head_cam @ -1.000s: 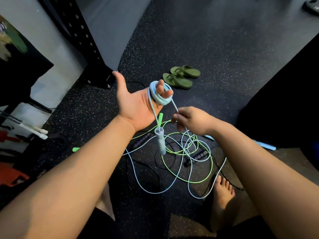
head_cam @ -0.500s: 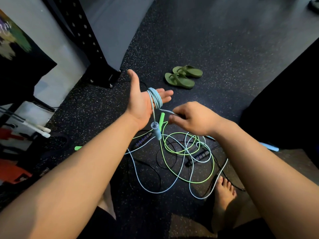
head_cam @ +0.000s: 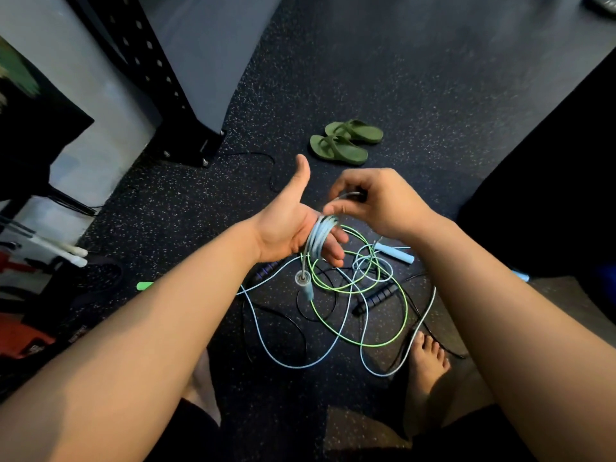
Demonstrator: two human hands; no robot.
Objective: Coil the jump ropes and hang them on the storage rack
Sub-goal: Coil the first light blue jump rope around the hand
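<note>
Speckled rubber floor (head_cam: pixel 433 78) | left hand (head_cam: pixel 290 225) open, blue rope (head_cam: pixel 318 236) coiled round fingers | right hand (head_cam: pixel 376 201) pinching rope

Your two forearms are bare from the elbow down: no sleeves, no watch, no bands or rings on your left hand (head_cam: pixel 286 225) or your right hand (head_cam: pixel 380 201). Your nails are short and plain. Below, you wear dark, near-black shorts (head_cam: pixel 466 438) that end above the knee. Your right foot (head_cam: pixel 425 371) is bare on the floor, toes spread, with no sock or sandal.
</note>
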